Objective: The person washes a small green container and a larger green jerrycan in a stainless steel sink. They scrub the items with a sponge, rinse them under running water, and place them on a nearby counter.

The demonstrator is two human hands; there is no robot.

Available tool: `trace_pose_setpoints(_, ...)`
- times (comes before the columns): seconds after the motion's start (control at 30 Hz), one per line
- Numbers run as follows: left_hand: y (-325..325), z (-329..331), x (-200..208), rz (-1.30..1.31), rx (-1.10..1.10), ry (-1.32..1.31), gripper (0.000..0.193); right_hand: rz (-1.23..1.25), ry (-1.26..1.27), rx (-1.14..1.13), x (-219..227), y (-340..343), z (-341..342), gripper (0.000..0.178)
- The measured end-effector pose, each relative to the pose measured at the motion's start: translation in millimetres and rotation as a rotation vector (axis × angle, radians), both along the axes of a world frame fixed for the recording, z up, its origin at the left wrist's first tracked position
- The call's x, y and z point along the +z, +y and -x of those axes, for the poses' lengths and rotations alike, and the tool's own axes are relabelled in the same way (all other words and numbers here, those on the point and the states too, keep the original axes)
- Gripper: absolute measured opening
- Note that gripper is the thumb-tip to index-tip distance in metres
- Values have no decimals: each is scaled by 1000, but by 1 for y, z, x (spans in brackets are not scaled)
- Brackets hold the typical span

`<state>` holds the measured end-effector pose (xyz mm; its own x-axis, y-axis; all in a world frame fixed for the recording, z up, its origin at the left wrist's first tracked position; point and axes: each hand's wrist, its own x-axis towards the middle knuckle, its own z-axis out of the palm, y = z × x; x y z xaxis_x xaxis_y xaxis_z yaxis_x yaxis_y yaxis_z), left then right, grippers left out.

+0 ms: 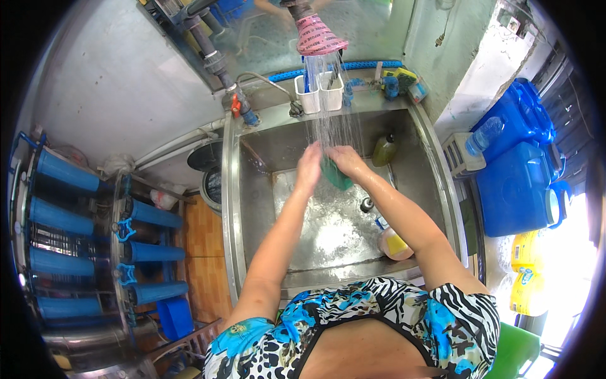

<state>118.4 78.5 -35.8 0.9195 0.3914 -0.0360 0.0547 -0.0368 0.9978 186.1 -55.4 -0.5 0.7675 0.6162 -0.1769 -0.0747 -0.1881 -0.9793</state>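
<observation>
My left hand (pixel 308 167) and my right hand (pixel 348 162) are close together over the steel sink (pixel 291 216), under a spread of falling water (pixel 331 104). A dark green, flat, soft-looking piece (pixel 336 175) hangs below my right hand, which is closed on its upper part. Whether it is a cloth or a scrub pad I cannot make out. My left hand is beside its upper edge, its fingers blurred by the water. The stream comes from an overhead spout wrapped in pink printed material (pixel 319 38).
Inside the sink, a green bottle (pixel 384 150) stands right; a pale bottle with a yellow label (pixel 396 244) is nearer. White holders (pixel 319 93) and sponges (pixel 406 79) line the back ledge. A red-handled valve (pixel 236 105) is left, blue jugs (pixel 514 188) right.
</observation>
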Motion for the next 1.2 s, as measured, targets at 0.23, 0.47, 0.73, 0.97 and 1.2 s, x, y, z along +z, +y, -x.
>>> trace_pose_setpoints(0.23, -18, -23, 4, -233, 61, -144, 68, -490, 665, -422, 4, 35, -15, 27)
trace_pose_setpoints(0.47, -31, -20, 26, 564, -109, -83, 71, -330, -154, -449, -2, 30, 15, 34)
trace_pose_setpoints(0.73, -53, -19, 5, 803, 27, -78, 58, 123, -495, -531, -8, 28, 4, 45)
trace_pose_setpoints(0.97, -5, 3, 9, 653, 460, -25, 52, 553, -812, 383, 3, -1, 18, 42)
trace_pose_setpoints(1.2, -3, 17, -28, 820, 30, 78, 51, 749, -836, 383, 24, -11, 10, 38)
